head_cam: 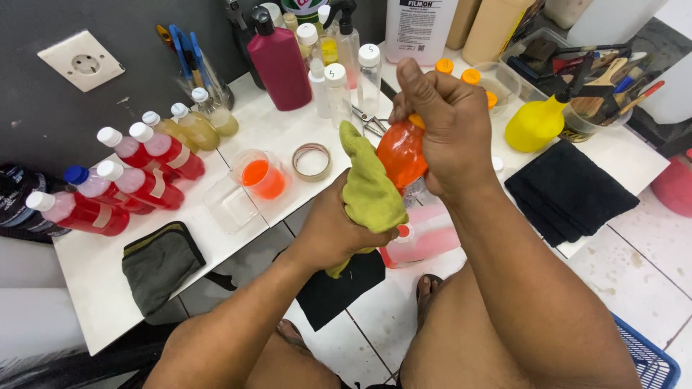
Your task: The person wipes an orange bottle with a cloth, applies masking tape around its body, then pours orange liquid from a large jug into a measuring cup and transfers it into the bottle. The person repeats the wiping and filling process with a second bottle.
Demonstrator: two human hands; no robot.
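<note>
The person's right hand (443, 133) was clenched over the top of an orange bottle (401, 153) while the left hand (333, 232), just below, gripped a yellow-green cloth (369, 189) against its side, apparently mid-wipe; next the bottle probably needed turning steadily.

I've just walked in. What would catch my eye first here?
At centre, the right hand grips an orange bottle while the left hand presses a yellow-green cloth against it. A row of red bottles lies at left, and a yellow spray bottle stands at right.
</note>
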